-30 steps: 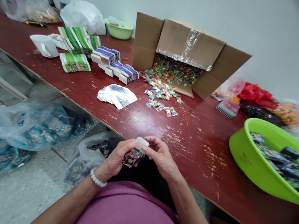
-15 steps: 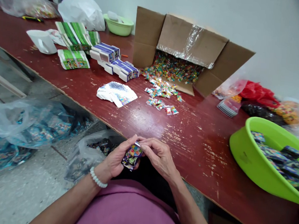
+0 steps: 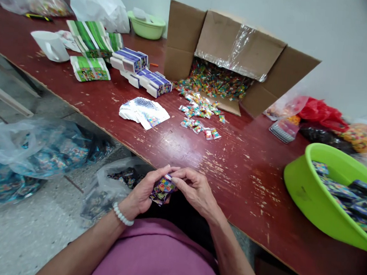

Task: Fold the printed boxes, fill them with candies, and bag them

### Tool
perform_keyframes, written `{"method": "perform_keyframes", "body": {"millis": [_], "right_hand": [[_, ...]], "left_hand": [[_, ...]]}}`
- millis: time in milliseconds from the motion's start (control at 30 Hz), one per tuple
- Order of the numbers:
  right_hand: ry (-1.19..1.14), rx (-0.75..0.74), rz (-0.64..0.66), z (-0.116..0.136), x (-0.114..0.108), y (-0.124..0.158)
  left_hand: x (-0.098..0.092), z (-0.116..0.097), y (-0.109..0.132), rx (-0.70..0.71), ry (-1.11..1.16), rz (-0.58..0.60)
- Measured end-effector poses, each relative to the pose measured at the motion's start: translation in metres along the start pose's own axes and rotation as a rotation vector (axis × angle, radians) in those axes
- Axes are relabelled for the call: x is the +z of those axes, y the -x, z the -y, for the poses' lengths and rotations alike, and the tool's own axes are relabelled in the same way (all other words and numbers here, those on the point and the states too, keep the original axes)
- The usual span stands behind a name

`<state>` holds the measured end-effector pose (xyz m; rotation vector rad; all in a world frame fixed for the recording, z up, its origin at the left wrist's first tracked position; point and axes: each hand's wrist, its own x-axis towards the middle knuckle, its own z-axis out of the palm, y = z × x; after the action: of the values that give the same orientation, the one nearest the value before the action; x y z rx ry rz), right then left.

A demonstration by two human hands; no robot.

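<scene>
Just off the table's front edge, my left hand (image 3: pixel 141 194) is wrapped round a small dark purple printed packet (image 3: pixel 163 190). The thumb and fingers of my right hand (image 3: pixel 195 190) pinch the packet's upper end. Wrapped candies (image 3: pixel 198 105) lie loose on the red table in front of an open cardboard box (image 3: pixel 238 42) with many more inside. A fanned stack of silvery packets (image 3: pixel 144 112) rests left of them. Bundled purple cartons (image 3: pixel 156 83) and green cartons (image 3: pixel 90 69) stand behind the stack.
A green basin (image 3: pixel 306 198) with dark packets stands at the right. Red bags (image 3: pixel 323 114) lie behind it. A white mug (image 3: pixel 51 46), a white bag (image 3: pixel 100 10) and a pale green bowl (image 3: pixel 147 28) are at the back left. Plastic bags (image 3: pixel 103 186) sit on the floor.
The packet's top has tipped slightly and looks more pressed together between my fingers. Both hands stay in nearly the same place. The view has shifted a little.
</scene>
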<state>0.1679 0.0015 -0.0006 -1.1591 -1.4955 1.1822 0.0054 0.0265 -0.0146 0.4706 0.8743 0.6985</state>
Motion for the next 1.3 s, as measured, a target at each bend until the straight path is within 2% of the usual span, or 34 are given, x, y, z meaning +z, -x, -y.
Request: {"method": "perform_keyframes", "body": {"millis": [167,267,367,433,533,600,700,800,900,1000,1133,1300], "right_hand": [[0.118,-0.092,0.006,-0.013,0.008,0.006],[0.117,-0.078,-0.027,-0.023,0.008,0.003],[0.087,0.062,-0.230,-0.032,-0.005,-0.003],[0.064,0.184,-0.357,-0.039,-0.015,-0.008],[0.041,0.246,-0.419,-0.047,-0.025,-0.012],[0.087,0.242,-0.410,-0.049,-0.025,-0.012],[0.195,0.228,-0.388,-0.051,-0.023,-0.011],[0.244,0.223,-0.391,-0.054,-0.022,-0.009],[0.255,0.218,-0.402,-0.058,-0.023,-0.007],[0.257,0.205,-0.410,-0.059,-0.023,-0.007],[0.282,0.193,-0.405,-0.058,-0.022,-0.008],[0.300,0.145,-0.391,-0.060,-0.021,-0.009]], "left_hand": [[-0.002,0.000,0.000,0.035,0.020,-0.058],[-0.015,-0.002,0.001,0.200,-0.150,-0.140],[-0.044,-0.012,0.003,0.430,-0.440,-0.290],[-0.068,-0.022,0.004,0.547,-0.684,-0.397],[-0.097,-0.041,0.002,0.714,-0.925,-0.601],[-0.102,-0.057,-0.006,0.810,-1.006,-0.686],[-0.090,-0.085,-0.033,0.919,-1.277,-0.706],[-0.067,-0.111,-0.070,0.878,-1.706,-0.707],[-0.054,-0.126,-0.099,0.731,-1.933,-0.678],[-0.053,-0.132,-0.110,0.648,-2.005,-0.648],[-0.056,-0.143,-0.110,0.601,-1.997,-0.595],[-0.047,-0.162,-0.115,0.516,-1.949,-0.554]]}}
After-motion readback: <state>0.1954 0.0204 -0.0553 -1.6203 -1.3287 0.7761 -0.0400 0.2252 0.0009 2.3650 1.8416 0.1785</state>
